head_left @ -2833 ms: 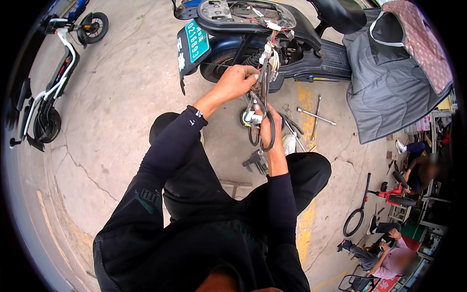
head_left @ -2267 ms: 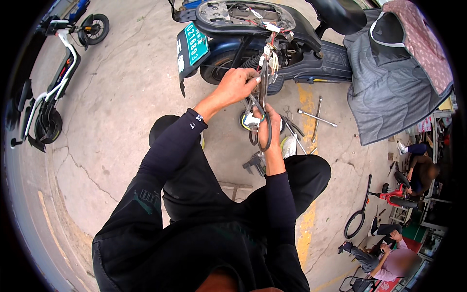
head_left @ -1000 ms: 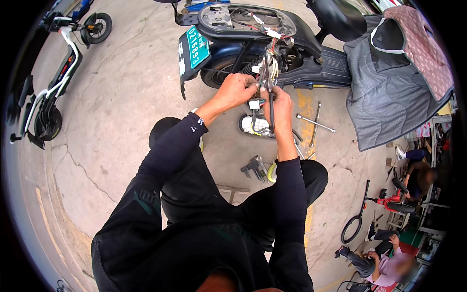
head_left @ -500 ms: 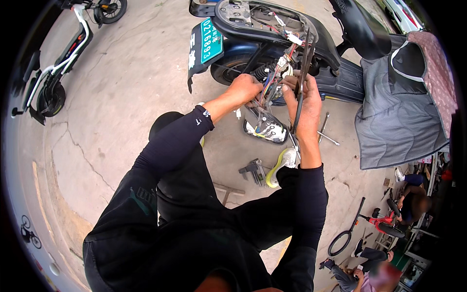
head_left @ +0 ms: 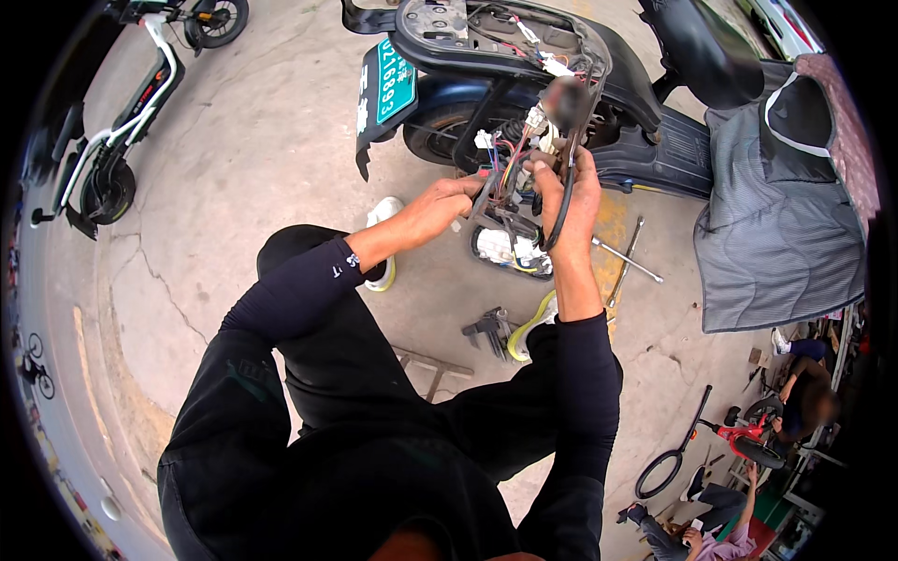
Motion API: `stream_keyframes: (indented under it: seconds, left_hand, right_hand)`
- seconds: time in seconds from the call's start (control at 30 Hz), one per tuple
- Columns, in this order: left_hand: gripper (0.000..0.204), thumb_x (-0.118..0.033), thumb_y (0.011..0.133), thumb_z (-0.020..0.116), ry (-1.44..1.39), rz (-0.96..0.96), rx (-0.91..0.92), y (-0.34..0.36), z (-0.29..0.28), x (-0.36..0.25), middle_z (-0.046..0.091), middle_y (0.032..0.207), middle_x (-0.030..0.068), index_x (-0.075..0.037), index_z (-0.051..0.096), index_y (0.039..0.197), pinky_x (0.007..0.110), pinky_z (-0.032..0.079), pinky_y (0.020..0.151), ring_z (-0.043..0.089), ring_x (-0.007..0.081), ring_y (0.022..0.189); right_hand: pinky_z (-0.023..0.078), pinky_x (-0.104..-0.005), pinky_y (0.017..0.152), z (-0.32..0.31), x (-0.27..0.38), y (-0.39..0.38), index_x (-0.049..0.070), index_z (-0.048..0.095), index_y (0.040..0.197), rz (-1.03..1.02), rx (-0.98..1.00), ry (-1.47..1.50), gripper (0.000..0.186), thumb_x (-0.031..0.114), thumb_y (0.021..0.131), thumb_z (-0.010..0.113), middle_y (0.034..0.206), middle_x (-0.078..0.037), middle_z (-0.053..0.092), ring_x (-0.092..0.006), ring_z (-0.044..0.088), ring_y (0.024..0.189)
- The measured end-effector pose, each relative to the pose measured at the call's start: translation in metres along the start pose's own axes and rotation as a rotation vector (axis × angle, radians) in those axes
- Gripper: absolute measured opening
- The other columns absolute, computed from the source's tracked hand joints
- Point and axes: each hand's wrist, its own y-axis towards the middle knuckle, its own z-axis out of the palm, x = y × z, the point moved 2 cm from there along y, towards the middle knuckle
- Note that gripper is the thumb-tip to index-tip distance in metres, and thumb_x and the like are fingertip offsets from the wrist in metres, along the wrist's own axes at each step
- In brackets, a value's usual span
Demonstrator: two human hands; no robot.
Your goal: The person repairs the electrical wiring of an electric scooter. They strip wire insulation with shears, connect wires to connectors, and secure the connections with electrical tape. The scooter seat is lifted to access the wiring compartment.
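Note:
A bundle of coloured wires with white connectors (head_left: pixel 510 168) hangs from the side of a dark electric scooter (head_left: pixel 645 140). At its left edge my left hand (head_left: pixel 441 208) is closed, pinching a dark-sleeved part of the wiring between thumb and fingers. On the other side of the bundle, my right hand (head_left: pixel 572 201) is closed around a long dark hand tool (head_left: pixel 562 220), whose curved black handle runs down along the palm. The tool's upper part is blurred, so its exact kind is unclear. The right fingertips also touch the wires. Below them lies a black-rimmed case with white contents (head_left: pixel 510 251).
A cross wrench (head_left: pixel 629 260) and a group of small tools (head_left: pixel 486 327) lie on the concrete near my shoes. A grey quilted cover (head_left: pixel 776 234) drapes the scooter's front at right. A white-framed scooter (head_left: pixel 140 112) stands far left. People sit by a red small bike (head_left: pixel 748 439) lower right.
My left hand has moved slightly left and down, drawing wiring outward. My right hand has shifted a little down and left, and the tool has turned, its upper part now blurred.

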Motion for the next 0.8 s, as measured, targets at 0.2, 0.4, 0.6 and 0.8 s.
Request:
stream_keyframes:
  seconds: [0.2,0.4,0.6,0.8]
  left_hand:
    - [0.034,0.008,0.067,0.052,0.33,0.354,0.085,-0.015,0.007,-0.009,0.046,0.148,0.0218,-0.001,0.068,0.097,0.045,0.032,0.117,0.044,0.0398,0.138]
    - [0.052,0.002,0.084,0.051,-0.191,0.145,0.134,-0.005,-0.003,-0.016,0.053,0.14,0.0201,-0.009,0.053,0.135,0.042,0.038,0.112,0.052,0.0293,0.131]
    - [0.05,-0.03,0.103,0.057,0.132,0.099,-0.172,0.013,0.004,-0.034,0.067,0.088,0.0069,-0.007,0.045,0.146,0.031,0.048,0.079,0.059,0.0125,0.084]
    - [0.029,-0.027,0.098,0.067,0.274,0.024,-0.294,0.032,0.009,-0.04,0.06,0.068,-0.0007,-0.002,0.066,0.112,0.026,0.042,0.058,0.051,0.0058,0.063]
  right_hand:
    - [0.052,-0.0272,0.083,0.004,-0.003,0.001,-0.004,0.052,0.126,-0.021,0.077,-0.174,0.039,0.003,0.09,0.066,0.104,-0.013,0.071,-0.0157,0.068,0.096]
    - [0.052,-0.0276,0.08,-0.005,-0.003,0.007,-0.004,0.053,0.125,0.094,0.09,0.026,0.036,0.006,0.092,0.064,0.105,-0.014,0.071,-0.0165,0.069,0.094]
    - [0.052,-0.0283,0.084,-0.002,-0.004,0.003,-0.003,0.054,0.124,0.028,0.093,0.02,0.032,0.006,0.094,0.064,0.103,-0.012,0.071,-0.0156,0.068,0.095]
    - [0.051,-0.0244,0.076,-0.003,0.004,-0.001,-0.005,0.054,0.126,-0.028,0.021,0.006,0.033,0.001,0.094,0.062,0.102,-0.009,0.068,-0.0099,0.063,0.089]
